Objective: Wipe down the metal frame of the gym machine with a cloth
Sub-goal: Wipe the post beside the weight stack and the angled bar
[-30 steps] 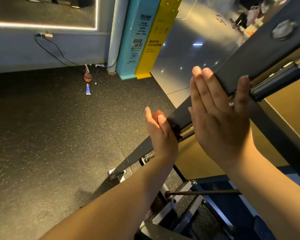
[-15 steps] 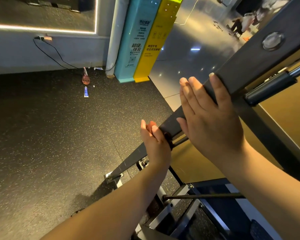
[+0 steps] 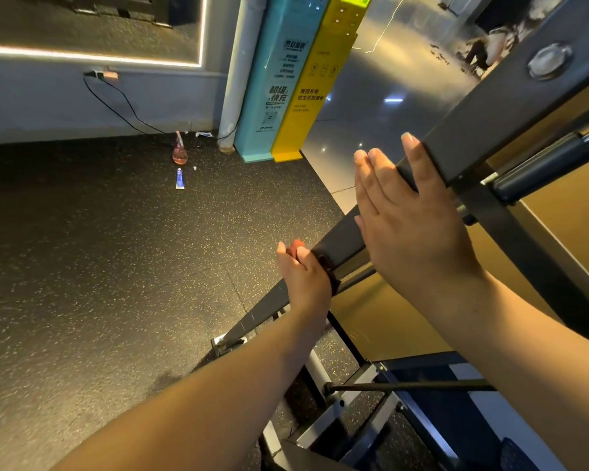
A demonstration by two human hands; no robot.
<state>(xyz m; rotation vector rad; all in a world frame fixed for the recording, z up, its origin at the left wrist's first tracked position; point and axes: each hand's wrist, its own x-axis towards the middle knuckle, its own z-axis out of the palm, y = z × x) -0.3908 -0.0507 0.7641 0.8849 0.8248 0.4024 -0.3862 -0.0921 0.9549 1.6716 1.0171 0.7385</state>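
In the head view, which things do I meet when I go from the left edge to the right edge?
Black plug with cable on the wall → pink round bottle on the floor → teal upright panel → yellow upright panel → right hand on the dark metal frame → round silver bolt.
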